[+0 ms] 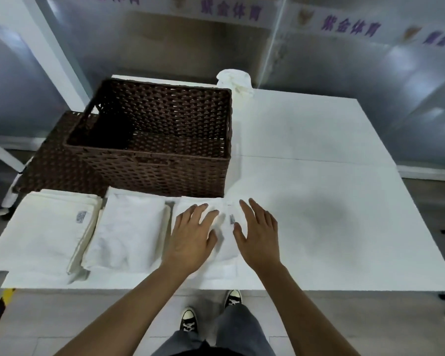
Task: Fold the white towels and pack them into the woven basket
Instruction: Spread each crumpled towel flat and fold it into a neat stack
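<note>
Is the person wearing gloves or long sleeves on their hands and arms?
No. The left hand and right hand are bare, with no gloves, rings or watch showing. Both forearms are bare too; no sleeve shows anywhere in view.

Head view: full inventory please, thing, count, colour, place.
folded towels: 3, white, in a row along the table's near edge, in front of the basket
woven basket: 1, dark brown, left half of table, no towels visible inside
basket lid: 1, dark brown, under or beside the basket's left end
crumpled cloth: 1, white, far edge of table
table: 1, white
shoes: 2, black and white, on floor
left hand: flat on the rightmost towel
right hand: open, at that towel's right edge
</note>
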{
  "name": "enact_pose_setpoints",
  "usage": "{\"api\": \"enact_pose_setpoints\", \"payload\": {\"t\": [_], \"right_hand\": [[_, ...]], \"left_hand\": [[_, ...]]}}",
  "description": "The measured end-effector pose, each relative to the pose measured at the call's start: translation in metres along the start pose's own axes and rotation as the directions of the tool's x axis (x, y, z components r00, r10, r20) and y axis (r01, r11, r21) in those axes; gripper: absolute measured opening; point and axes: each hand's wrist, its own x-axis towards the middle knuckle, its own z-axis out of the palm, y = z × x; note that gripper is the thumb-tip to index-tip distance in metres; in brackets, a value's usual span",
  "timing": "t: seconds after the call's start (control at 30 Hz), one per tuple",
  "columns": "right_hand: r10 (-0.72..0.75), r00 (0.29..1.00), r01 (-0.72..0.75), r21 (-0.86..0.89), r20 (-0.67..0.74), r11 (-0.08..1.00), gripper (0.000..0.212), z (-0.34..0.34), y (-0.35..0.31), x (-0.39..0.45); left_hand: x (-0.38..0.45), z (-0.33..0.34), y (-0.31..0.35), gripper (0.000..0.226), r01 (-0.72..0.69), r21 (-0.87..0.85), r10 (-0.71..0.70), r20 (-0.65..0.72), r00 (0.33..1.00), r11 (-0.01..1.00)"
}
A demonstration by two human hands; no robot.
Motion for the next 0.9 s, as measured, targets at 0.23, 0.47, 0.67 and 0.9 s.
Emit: {"api": "enact_pose_setpoints", "payload": {"t": [0.23,0.47,0.67,0.9], "right_hand": [[0.092,0.993,-0.088,0.058,-0.069,0.994,0.053,-0.027,0.048,0.011],[0.133,0.989,-0.126,0.113,-0.058,0.986,0.053,-0.046,0.117,0.049],[0.116,0.993,-0.118,0.155,0.025,0.981,0.053,-0.057,0.193,0.104],[0.038,0.993,-0.057,0.167,0.115,0.984,0.054,-0.060,0.267,0.165]], "left_hand": [[0.031,0.000,0.045,0.042,-0.074,-0.020,0.072,-0.049,0.996,0.997],[0.089,0.021,0.102,0.043,-0.083,-0.033,0.081,-0.058,0.995,0.996],[0.160,0.056,0.154,0.043,-0.015,-0.033,0.013,-0.054,0.998,0.999],[0.229,0.086,0.196,0.042,0.124,-0.042,-0.127,-0.081,0.989,0.991]]}}
